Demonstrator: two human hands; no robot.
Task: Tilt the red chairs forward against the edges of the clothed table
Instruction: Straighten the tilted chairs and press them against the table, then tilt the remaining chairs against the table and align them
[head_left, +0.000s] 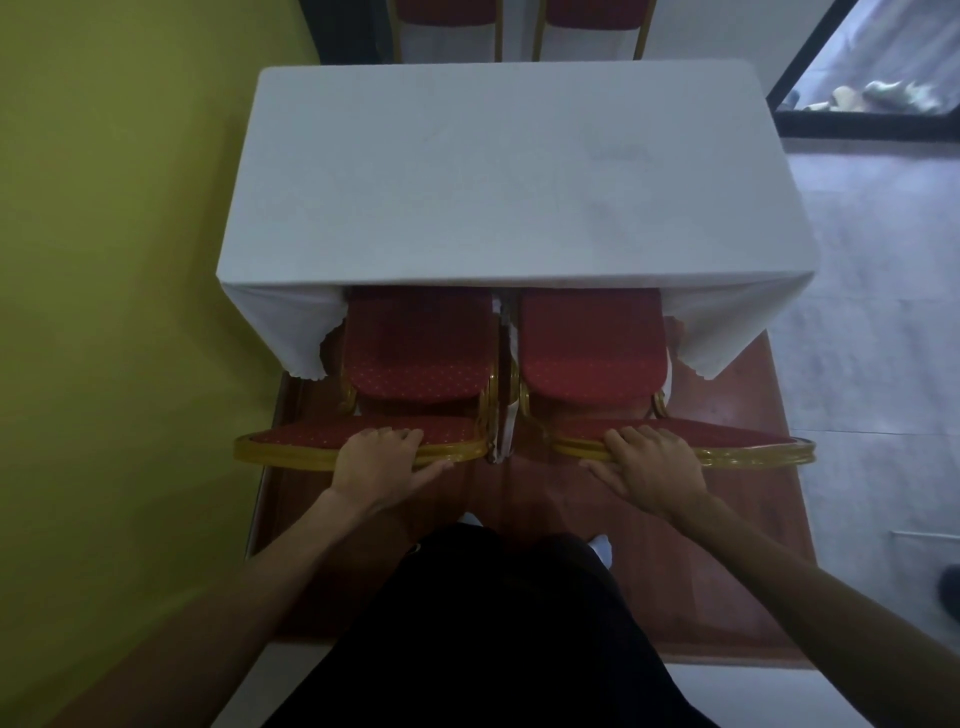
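- Head view: the clothed table fills the upper middle, its long axis running left to right, with the white cloth hanging down over its near edge.
- Two red chairs stand side by side at the table's near edge, both facing the table with their seats pushed partly under the cloth.
- The left red chair has its seat pointing away from the person into the table; its backrest top runs left to right, parallel to the table's near edge, on the near side of the seat.
- The right red chair sits just beside the first, to its right, and is turned the same way, its backrest top likewise parallel to the table edge.
- The left hand is clamped on the top rail of the left chair's backrest, fingers curled over the red padding, thumb on the gold frame's near side.
- The right hand grips the top rail of the right chair's backrest the same way, fingers over the top, thumb spread along the frame.
- Beyond the table's far edge, two more red chairs show in part, facing the table.
- A yellow-green wall runs along the table's left side.
- Under the near chairs lies a reddish-brown floor panel; grey flooring lies to the table's right.
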